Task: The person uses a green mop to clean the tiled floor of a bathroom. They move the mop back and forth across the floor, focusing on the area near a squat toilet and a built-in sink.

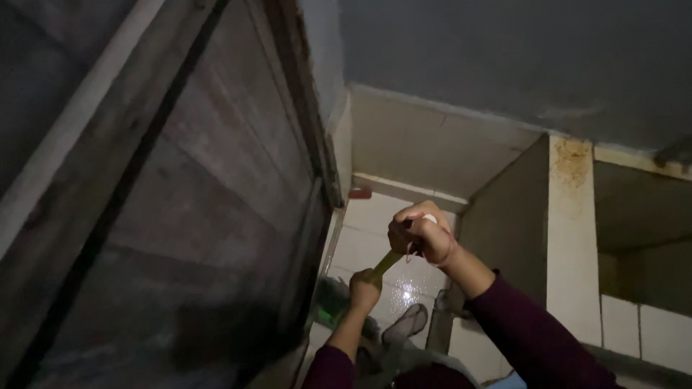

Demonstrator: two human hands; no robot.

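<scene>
Both hands hold one long thin yellow-green stick (386, 264), like the handle of a broom or mop. The stick sits just below the middle of the frame and leans, with its top end up and to the right.

The right hand (422, 234) is higher up, near the middle of the frame. Its fingers are curled tight around the top end of the stick. A thin pink string loop (414, 251) hangs down by this hand, next to the wrist. The arm wears a dark purple long sleeve (533, 338) that runs down to the lower right of the frame.

The left hand (364, 289) is lower and a bit to the left. It is also closed in a fist around the stick, further down. Its sleeve is the same dark purple.

Under the hands is a floor of shiny white square tiles (375, 230), and it looks wet. A dark foot in a sandal (405, 323) stands on the tiles near the bottom of the frame. A small red thing (360, 193) lies at the far edge of the floor.

A big dark wooden door (180, 202) fills the left side of the frame. A pale low tiled wall with a rusty stain on top (573, 216) stands on the right. A plain grey wall (504, 57) fills the upper right.
</scene>
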